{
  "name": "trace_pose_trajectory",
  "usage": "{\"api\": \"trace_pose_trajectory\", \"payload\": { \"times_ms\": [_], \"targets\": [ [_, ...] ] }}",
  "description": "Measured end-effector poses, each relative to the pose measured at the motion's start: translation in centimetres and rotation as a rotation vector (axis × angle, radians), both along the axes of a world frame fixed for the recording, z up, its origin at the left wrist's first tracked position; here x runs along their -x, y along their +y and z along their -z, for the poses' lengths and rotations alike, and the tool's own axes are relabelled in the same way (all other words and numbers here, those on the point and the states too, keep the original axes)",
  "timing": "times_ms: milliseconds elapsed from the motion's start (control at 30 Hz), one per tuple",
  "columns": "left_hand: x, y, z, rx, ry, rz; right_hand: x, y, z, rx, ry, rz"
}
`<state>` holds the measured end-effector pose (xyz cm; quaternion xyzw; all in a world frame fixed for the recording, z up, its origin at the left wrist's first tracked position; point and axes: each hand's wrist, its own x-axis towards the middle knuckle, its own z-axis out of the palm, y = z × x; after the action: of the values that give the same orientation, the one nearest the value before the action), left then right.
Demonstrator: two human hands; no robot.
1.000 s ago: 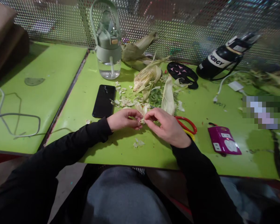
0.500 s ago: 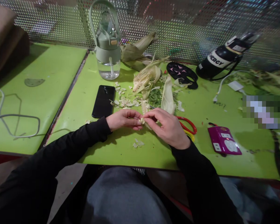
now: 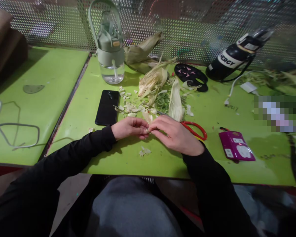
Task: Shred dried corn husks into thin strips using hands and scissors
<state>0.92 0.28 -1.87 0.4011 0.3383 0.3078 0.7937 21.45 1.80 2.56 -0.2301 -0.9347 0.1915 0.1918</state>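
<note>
My left hand (image 3: 130, 127) pinches a small pale piece of corn husk (image 3: 147, 130), mostly hidden by the fingertips. Against the same piece press the thumb and fingers of my right hand (image 3: 174, 134). Just behind the hands lie scattered husk scraps (image 3: 132, 108), a bundle of dried corn husks (image 3: 151, 84), green thin strands (image 3: 162, 101) and one broad husk leaf (image 3: 175, 102). Partly under my right hand are scissors with red and yellow handles (image 3: 196, 130). A few cut husk bits (image 3: 144, 151) rest on the green table in front of me.
A black phone (image 3: 107, 107) lies left of the scraps, with a green-topped water bottle (image 3: 111, 56) behind it. Farther right are a black palette-shaped tray (image 3: 191, 76), a leaning black bottle (image 3: 233, 57), a white cable plug (image 3: 248, 87) and a purple power socket box (image 3: 236, 145). A perforated screen (image 3: 187, 29) stands behind.
Both hands stay together over the table. My right fingers have closed in over the husk piece, which now shows less. The whole view has shifted slightly.
</note>
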Motion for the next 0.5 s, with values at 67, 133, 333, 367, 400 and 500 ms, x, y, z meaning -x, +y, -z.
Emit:
{"api": "trace_pose_trajectory", "payload": {
  "times_ms": [67, 133, 333, 367, 400, 500],
  "targets": [
    [0.04, 0.05, 0.05, -0.028, -0.003, -0.001, 0.2, -0.16, 0.07, -0.009, 0.002, 0.033],
    [0.06, 0.08, 0.08, -0.05, -0.007, 0.004, 0.34, -0.3, 0.05, -0.03, -0.002, 0.073],
    [-0.16, 0.02, 0.45, -0.068, 0.013, -0.016, 0.27, -0.32, 0.01, -0.062, -0.062, 0.064],
    [-0.2, -0.01, 0.54, -0.064, 0.023, -0.017, 0.24, -0.29, 0.03, -0.062, -0.068, 0.05],
    [-0.23, -0.05, 0.63, -0.057, 0.033, -0.014, 0.19, -0.27, 0.03, -0.059, -0.072, 0.032],
    [-0.29, -0.23, 0.76, -0.035, 0.061, 0.019, -0.07, -0.12, -0.17, -0.025, -0.078, -0.02]
  ]
}}
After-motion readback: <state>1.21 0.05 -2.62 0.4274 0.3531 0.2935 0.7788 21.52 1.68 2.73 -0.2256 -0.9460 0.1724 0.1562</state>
